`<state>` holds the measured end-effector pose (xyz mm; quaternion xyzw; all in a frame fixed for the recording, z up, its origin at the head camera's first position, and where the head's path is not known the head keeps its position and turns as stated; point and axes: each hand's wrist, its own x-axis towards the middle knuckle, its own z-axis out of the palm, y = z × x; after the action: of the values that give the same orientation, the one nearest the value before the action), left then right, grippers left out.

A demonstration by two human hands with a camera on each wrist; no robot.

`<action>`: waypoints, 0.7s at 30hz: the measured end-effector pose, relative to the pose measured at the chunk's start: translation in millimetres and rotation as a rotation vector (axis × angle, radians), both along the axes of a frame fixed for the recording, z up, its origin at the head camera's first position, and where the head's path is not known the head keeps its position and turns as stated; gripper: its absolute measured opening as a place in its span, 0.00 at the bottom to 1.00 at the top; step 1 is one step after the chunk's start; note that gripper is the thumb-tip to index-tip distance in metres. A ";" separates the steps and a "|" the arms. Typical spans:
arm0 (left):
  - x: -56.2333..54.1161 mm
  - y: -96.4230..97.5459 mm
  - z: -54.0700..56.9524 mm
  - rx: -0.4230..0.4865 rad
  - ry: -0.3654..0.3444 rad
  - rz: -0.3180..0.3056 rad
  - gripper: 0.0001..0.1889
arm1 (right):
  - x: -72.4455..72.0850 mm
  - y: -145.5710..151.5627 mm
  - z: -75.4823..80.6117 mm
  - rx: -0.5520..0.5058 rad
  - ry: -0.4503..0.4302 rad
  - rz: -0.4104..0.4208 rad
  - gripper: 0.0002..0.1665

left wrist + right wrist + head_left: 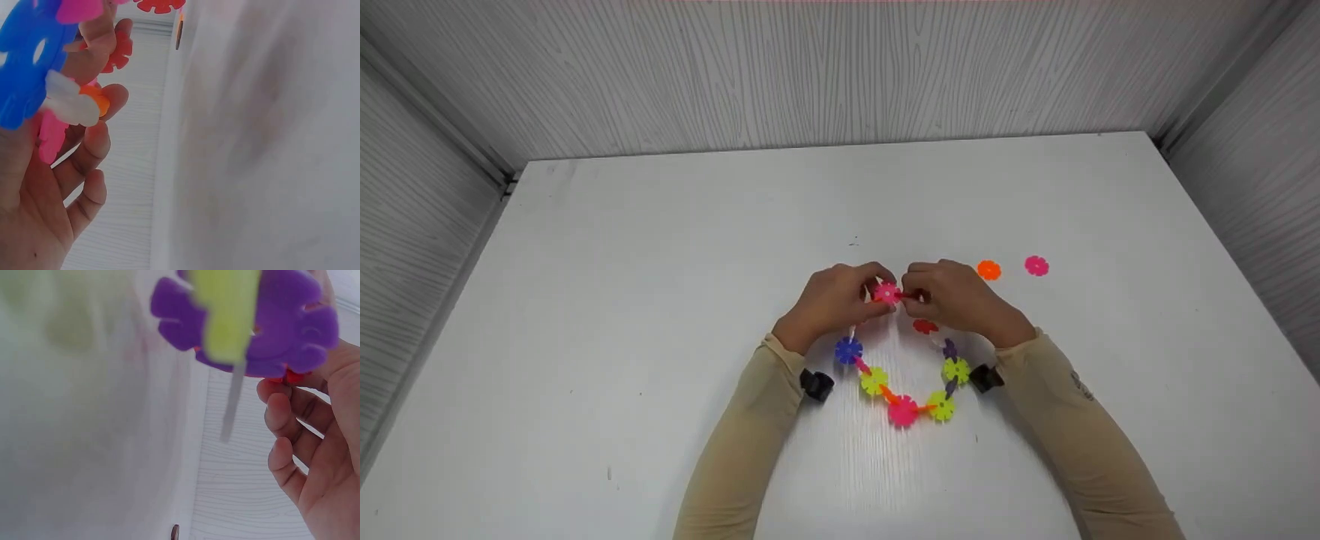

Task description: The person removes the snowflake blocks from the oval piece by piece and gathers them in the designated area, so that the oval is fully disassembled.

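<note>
A chain of interlocking plastic flower discs (903, 412) hangs in a loop below both hands, in pink, yellow, orange, purple, blue, red and clear white. My left hand (840, 300) pinches a pink disc (887, 293) at the chain's left end, beside an orange one (98, 100). Facing it, my right hand (956, 296) pinches a red disc, whose edge meets the pink disc between the fingertips. Close to the left wrist camera hang a blue disc (34, 56) and a whitish disc (72, 101). In the right wrist view, a purple disc (281, 326) and a blurred yellow disc (228, 315) partly cover the right fingers.
Beyond the right hand, a loose orange disc (989, 270) and a loose pink disc (1036, 265) lie flat on the white table (660, 247). Wood-grain panels (840, 75) enclose the table at the back and on both sides.
</note>
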<state>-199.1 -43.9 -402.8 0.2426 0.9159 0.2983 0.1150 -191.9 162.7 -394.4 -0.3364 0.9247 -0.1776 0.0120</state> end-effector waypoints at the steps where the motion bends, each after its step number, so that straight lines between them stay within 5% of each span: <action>1: 0.4 0.3 0.1 -0.001 0.003 0.002 0.22 | 0.1 0.1 -0.1 0.001 0.011 0.002 0.05; 11: 0.3 -1.3 -1.4 0.035 -0.010 -0.027 0.20 | -1.5 1.2 -1.7 -0.020 -0.052 0.028 0.04; 21: 2.0 -0.3 2.2 0.032 -0.007 -0.021 0.21 | -0.7 0.4 -0.8 -0.030 -0.008 0.041 0.04</action>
<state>-197.0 -44.2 -400.6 0.2528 0.9081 0.3125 0.1174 -192.6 163.1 -395.1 -0.3546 0.9148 -0.1928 0.0145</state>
